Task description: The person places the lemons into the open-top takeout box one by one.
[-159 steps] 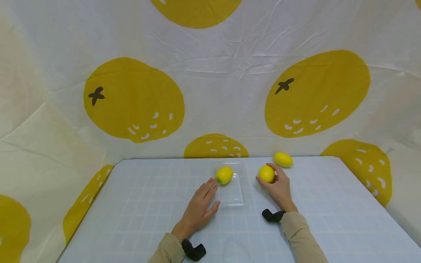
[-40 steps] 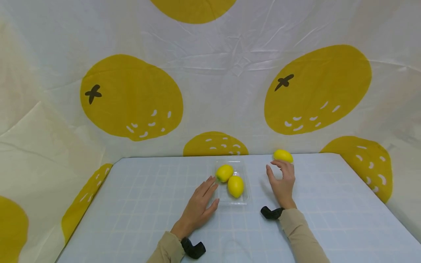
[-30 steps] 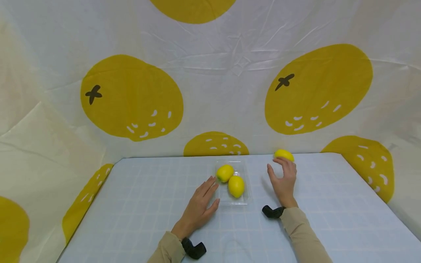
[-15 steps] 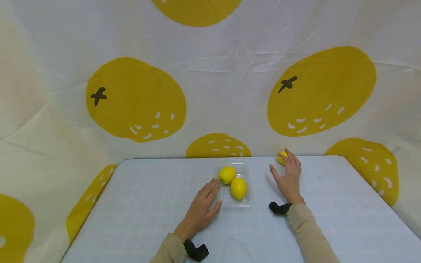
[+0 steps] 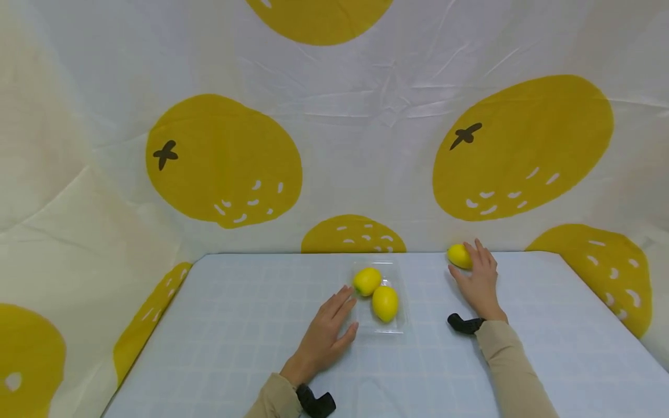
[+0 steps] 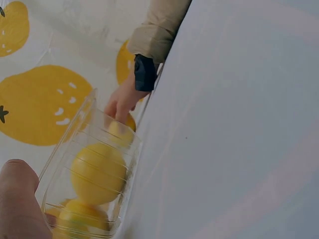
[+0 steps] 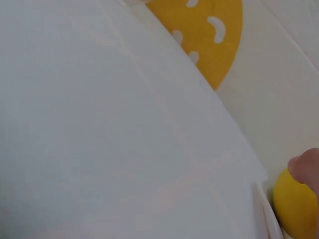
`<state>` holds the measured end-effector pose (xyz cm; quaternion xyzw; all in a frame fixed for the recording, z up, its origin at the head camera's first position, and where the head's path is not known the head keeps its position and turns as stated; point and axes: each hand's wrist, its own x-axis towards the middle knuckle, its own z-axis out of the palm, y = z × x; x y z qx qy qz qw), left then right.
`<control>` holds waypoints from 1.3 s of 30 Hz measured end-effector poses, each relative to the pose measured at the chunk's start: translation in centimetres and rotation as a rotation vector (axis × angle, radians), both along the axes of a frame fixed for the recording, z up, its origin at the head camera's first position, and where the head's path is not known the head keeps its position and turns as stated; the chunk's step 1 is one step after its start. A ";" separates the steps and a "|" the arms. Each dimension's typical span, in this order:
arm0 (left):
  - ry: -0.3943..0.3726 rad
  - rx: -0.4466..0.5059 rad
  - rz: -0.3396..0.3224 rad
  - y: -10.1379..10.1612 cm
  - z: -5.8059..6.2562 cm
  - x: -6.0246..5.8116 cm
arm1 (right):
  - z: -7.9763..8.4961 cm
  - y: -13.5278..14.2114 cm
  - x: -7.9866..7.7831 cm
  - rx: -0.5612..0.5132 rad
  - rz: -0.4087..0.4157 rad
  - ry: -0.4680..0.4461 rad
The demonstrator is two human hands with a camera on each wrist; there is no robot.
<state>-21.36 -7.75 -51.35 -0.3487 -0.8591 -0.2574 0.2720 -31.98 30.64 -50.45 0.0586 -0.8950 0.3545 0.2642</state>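
Observation:
A clear plastic tray (image 5: 389,332) holds two lemons, one (image 5: 367,281) towards the back left and one (image 5: 385,304) nearer the front right. Along the tray's left side lies my left hand (image 5: 323,337), fingers straight, fingertips at the rim. My right hand (image 5: 478,281) reaches to a third lemon (image 5: 459,256) at the table's back edge. Its fingers are extended over the lemon's right side, the thumb in front. In the right wrist view the thumb (image 7: 306,169) overlaps this lemon (image 7: 294,204). The left wrist view shows the left thumb (image 6: 20,199) beside the tray wall.
A pale checked cloth covers the table (image 5: 235,325). Behind and beside it hangs a white curtain (image 5: 366,162) printed with big yellow fruit. Each wrist carries a black camera mount, such as the right one (image 5: 464,324).
The right hand has put its lemon into the tray beside the first and let go. It has since moved back and right to the far lemon. The left hand stays at the tray.

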 end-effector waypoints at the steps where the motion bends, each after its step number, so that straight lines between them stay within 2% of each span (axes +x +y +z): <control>1: -0.001 0.006 -0.001 0.0 0.0 0.0 | 0.0 0.2 -0.1 0.001 0.009 -0.015; 8: 0.020 -0.012 -0.005 0.0 0.0 0.0 | -0.7 1.4 -0.7 -0.002 0.045 -0.051; 15: 0.018 -0.031 0.008 0.1 0.4 0.0 | -1.1 1.8 -0.8 -0.074 0.112 -0.033; 18: -0.011 -0.019 0.000 0.1 0.5 0.1 | -1.2 1.6 -0.6 -0.084 0.108 -0.004; 22: -0.009 -0.017 0.007 0.0 0.4 0.2 | -1.4 1.2 -0.4 -0.078 0.085 0.010; 28: 0.006 -0.019 0.016 -0.1 0.1 0.1 | -1.6 0.3 0.6 -0.079 0.063 0.036; 34: 0.012 -0.013 0.010 -0.2 0.1 0.0 | -1.7 -0.7 1.8 -0.099 0.046 0.020; 39: -0.016 -0.009 0.009 -0.2 0.1 0.0 | -1.5 -1.6 2.8 -0.095 0.052 0.005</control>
